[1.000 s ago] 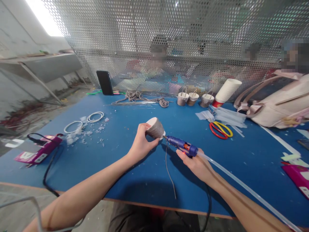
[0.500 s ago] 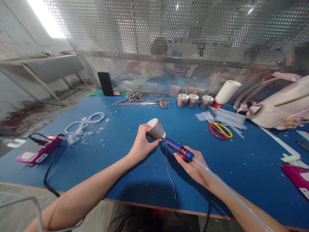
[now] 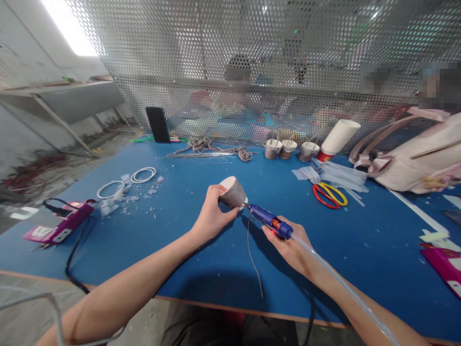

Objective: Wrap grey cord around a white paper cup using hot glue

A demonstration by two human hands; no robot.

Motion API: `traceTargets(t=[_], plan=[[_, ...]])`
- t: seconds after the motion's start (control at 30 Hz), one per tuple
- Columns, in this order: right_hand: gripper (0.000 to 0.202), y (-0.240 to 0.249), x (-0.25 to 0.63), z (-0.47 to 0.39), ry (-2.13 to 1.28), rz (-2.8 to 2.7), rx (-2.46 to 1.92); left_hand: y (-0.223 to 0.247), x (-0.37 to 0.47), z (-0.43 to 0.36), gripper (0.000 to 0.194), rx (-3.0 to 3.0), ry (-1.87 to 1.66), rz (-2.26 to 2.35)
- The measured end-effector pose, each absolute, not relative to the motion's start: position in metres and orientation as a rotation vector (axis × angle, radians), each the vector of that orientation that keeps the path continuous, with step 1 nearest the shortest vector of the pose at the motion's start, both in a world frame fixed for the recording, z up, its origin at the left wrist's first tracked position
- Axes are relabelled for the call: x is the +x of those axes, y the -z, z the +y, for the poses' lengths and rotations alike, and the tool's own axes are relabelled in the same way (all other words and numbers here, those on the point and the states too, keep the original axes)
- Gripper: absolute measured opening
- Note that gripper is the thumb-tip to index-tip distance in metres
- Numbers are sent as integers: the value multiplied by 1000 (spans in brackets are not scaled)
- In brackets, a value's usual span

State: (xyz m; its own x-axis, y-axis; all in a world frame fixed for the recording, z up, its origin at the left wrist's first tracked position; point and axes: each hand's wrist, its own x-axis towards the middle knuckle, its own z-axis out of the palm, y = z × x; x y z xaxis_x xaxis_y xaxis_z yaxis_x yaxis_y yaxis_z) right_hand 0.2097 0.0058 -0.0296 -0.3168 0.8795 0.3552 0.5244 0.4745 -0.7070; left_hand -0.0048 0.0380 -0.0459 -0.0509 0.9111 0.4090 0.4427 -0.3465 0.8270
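Observation:
Tilted on its side above the blue table, a paper cup [image 3: 233, 193] wrapped in grey cord is gripped by my left hand [image 3: 212, 211], thumb underneath and fingers round its rim side. A loose tail of the cord [image 3: 253, 262] trails from the cup toward me. My right hand [image 3: 291, 242] is closed round a blue glue gun [image 3: 268, 219], with a long clear glue stick [image 3: 334, 274] running out of its back. The gun's nozzle is at the cup's base; whether it touches cannot be made out.
Cord-wrapped cups [image 3: 272, 149] and a stack of white paper cups [image 3: 340, 137] stand at the back. Red-and-yellow-handled scissors [image 3: 329, 194] lie by clear plastic strips [image 3: 342, 175]. White rings [image 3: 143, 175] and scraps lie left, near a magenta power strip [image 3: 61, 225]. A metal mesh panel rises behind.
The glue gun and my right hand have shifted slightly to the right, drawing the nozzle a little along or off the cup's base. My left hand and the cup are almost still.

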Motion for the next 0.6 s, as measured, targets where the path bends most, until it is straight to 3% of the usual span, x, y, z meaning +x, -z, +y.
traceTargets(t=[0.6], plan=[[24, 28, 209, 5, -663, -1994, -1171, 45, -6, 37, 38, 1759, -1369, 1430]])
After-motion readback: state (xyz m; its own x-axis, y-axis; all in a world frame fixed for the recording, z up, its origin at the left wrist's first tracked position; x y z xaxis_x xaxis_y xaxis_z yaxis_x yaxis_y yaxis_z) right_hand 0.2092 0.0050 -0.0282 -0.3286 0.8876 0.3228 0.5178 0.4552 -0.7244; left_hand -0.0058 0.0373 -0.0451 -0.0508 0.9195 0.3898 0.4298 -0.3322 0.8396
